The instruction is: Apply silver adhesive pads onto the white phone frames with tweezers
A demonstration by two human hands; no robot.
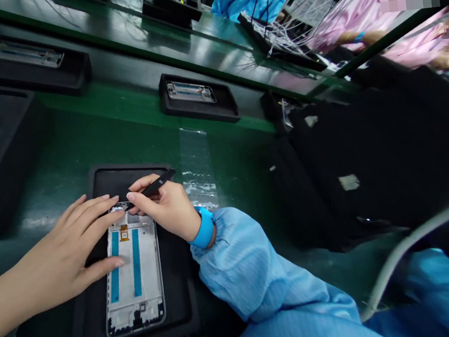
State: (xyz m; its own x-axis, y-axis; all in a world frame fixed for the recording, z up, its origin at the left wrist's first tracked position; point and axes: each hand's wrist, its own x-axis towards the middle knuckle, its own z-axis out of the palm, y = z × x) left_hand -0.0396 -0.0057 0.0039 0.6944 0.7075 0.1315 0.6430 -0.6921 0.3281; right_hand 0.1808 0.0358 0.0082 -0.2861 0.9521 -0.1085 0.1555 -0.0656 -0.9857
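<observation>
A phone frame with two blue adhesive strips and a small orange flex cable lies in a black foam tray in front of me. My left hand rests over its left edge, fingers stretched toward the top end and thumb on the frame's side. My right hand pinches black tweezers, which slant down to the frame's top end. The tweezer tips are partly hidden by my fingers. A blue band circles my right wrist.
Other black trays with phone frames stand at the back and left. A clear plastic strip lies on the green table. Black foam pieces are stacked at the right, near a grey hose. People in blue and pink work beyond the bench.
</observation>
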